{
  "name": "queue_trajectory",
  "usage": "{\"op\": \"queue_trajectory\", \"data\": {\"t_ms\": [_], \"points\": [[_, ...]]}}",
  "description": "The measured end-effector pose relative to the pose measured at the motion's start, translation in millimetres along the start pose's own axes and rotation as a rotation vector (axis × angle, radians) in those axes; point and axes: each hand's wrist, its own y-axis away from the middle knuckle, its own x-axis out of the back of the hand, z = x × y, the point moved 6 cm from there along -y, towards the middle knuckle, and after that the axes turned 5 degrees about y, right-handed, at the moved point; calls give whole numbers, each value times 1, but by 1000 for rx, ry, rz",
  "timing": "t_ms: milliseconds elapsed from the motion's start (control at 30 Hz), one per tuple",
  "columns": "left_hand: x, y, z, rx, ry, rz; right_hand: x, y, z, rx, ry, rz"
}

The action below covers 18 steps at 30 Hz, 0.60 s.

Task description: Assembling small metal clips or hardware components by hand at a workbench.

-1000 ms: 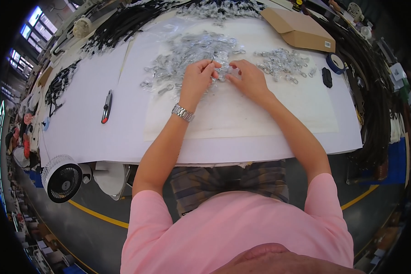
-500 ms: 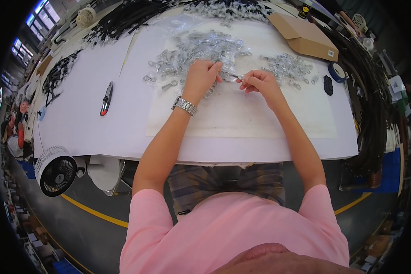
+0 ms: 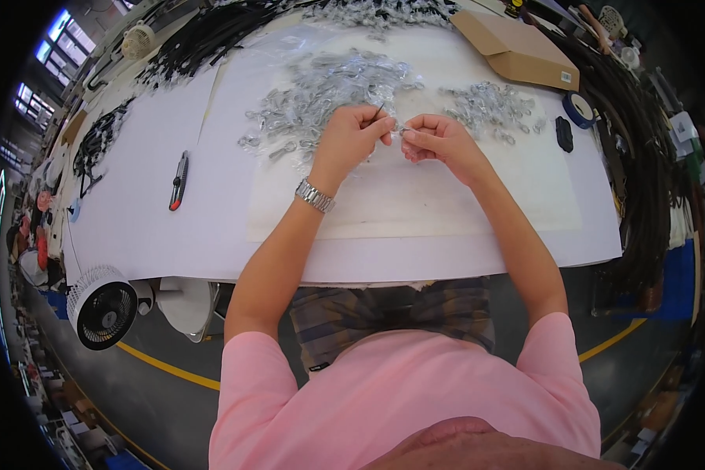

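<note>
My left hand (image 3: 355,135), with a metal watch (image 3: 315,196) on its wrist, pinches a thin dark pointed piece (image 3: 380,112) that sticks up past the fingertips. Close by on the right, my right hand (image 3: 437,142) is closed, thumb against forefinger, on a small shiny metal clasp (image 3: 404,130) that is mostly hidden. The two sets of fingertips almost meet over the table. Just beyond my left hand spreads a heap of metal clasps in clear plastic (image 3: 329,82). A smaller pile of similar wrapped clasps (image 3: 489,108) lies beyond my right hand.
On the white-covered table (image 3: 227,227), a box cutter (image 3: 178,182) lies at left. A cardboard box (image 3: 517,51), a blue tape roll (image 3: 578,110) and a small black object (image 3: 564,135) are at right. Black straps (image 3: 204,35) fill the far left. A fan (image 3: 106,309) stands at the near left.
My hands have come closer together, the right moving slightly left. The thin dark piece now points up from my left fingers. The whole view has shifted a little.
</note>
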Motion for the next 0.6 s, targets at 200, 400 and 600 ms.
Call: {"op": "queue_trajectory", "data": {"t_ms": [200, 400, 600], "points": [[-6, 8, 5, -111, -348, 52, 17, 1, -8, -34, 591, -205], [-9, 12, 11, -73, -126, -1, 5, 19, -17, -39, 321, -284], [-17, 12, 18, -162, -389, -20, 5, 11, -1, -94, 284, -365]]}}
